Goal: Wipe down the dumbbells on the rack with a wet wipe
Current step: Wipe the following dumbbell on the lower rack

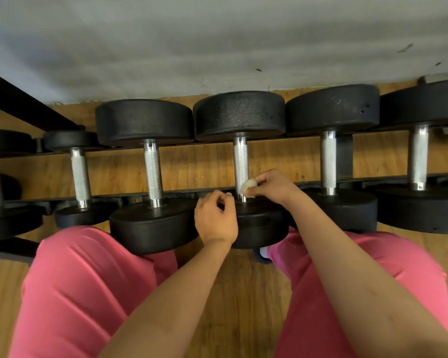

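Note:
Several black dumbbells with knurled silver handles lie side by side on a low black rack (130,196). My right hand (272,186) pinches a small balled-up wet wipe (248,186) against the near end of the middle dumbbell's handle (240,164). My left hand (215,219) hovers with curled fingers over that dumbbell's near head (259,226), just left of the handle; it holds nothing that I can see. The dumbbell to the left (153,171) and the one to the right (329,161) lie untouched.
A grey wall (217,40) runs behind the rack. Wooden floor (238,293) shows beneath and between my knees in pink trousers (88,280). A black rack strut (23,102) slants at the upper left. Smaller dumbbells (79,177) sit at the left end.

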`<state>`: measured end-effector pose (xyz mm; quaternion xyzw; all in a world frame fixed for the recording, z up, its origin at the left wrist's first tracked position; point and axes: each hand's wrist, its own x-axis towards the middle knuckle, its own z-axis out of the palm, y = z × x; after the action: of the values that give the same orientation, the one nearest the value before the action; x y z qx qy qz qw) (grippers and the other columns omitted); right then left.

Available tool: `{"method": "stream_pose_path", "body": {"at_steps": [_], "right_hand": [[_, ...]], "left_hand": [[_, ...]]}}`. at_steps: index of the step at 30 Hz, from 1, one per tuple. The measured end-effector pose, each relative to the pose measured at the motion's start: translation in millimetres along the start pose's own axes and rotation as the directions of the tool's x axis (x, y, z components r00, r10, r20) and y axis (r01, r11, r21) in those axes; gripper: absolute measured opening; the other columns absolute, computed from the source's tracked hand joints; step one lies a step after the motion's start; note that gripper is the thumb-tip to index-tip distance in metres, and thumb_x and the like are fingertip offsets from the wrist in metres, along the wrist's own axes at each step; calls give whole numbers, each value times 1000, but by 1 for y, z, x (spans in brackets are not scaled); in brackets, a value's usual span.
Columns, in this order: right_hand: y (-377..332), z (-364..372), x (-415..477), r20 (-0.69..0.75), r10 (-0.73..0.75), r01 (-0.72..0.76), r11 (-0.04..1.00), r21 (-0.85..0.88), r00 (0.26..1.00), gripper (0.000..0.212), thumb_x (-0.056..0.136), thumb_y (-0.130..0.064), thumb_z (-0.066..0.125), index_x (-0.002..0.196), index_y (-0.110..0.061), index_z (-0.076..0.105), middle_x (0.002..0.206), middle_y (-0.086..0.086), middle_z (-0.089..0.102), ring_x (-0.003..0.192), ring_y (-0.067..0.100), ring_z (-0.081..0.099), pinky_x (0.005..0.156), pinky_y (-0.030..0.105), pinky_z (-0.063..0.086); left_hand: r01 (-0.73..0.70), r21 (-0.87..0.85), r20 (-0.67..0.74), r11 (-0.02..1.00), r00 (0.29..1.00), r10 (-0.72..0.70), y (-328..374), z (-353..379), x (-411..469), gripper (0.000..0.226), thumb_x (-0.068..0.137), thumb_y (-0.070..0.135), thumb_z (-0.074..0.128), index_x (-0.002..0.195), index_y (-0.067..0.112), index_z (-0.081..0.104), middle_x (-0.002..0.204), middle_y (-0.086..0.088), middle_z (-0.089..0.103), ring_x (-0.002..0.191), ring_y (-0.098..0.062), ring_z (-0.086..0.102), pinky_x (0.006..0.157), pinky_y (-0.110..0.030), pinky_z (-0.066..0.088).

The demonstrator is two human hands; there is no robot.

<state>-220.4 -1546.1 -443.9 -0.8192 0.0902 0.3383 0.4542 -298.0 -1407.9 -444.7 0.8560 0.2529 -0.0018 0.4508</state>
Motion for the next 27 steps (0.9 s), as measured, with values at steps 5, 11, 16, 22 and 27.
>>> {"method": "stream_pose_path", "body": {"at_steps": [5, 11, 16, 22, 27], "right_hand": [[1, -2, 0, -11, 57, -55, 990, 131, 998, 28, 79, -13, 78, 106, -5, 72, 100, 4, 70, 94, 11, 62, 71, 15, 42], [-3, 3, 7, -86, 93, -66, 958, 278, 992, 41, 77, -13, 80, 115, -8, 65, 107, 4, 67, 102, 15, 61, 96, 28, 47], [-9, 10, 3, -234, 88, 12, 920, 392, 968, 42, 80, -4, 75, 112, -11, 49, 108, 7, 60, 93, 12, 57, 67, 16, 39], [-5, 4, 2, -161, 74, -24, 957, 290, 984, 31, 82, -1, 72, 111, -3, 60, 112, 14, 64, 98, 19, 63, 72, 17, 52], [0, 2, 2, -49, 95, -86, 981, 174, 994, 36, 81, -3, 74, 115, 1, 64, 112, 15, 68, 104, 21, 66, 97, 31, 51]], "left_hand": [[-7, -8, 7, 1000, 1000, 7, 1, -2, -1, 22, 94, 25, 53, 79, 14, 65, 74, 16, 50, 87, -12, 52, 76, -29, 39], [-19, -6, 8, 1000, 1000, 19, 2, -2, 0, 21, 93, 23, 53, 79, 13, 66, 73, 17, 50, 87, -13, 52, 76, -31, 39], [-22, 3, 9, 1000, 1000, 22, 0, -2, 0, 21, 93, 23, 52, 79, 14, 65, 73, 16, 50, 86, -11, 50, 75, -30, 38], [-18, -1, 10, 1000, 1000, 18, 3, -2, 0, 21, 93, 23, 53, 79, 13, 65, 72, 17, 48, 86, -12, 50, 75, -30, 38], [-21, -2, 4, 1000, 1000, 21, 3, -3, -1, 20, 94, 22, 54, 78, 14, 65, 72, 16, 48, 85, -13, 51, 75, -31, 39]]}}
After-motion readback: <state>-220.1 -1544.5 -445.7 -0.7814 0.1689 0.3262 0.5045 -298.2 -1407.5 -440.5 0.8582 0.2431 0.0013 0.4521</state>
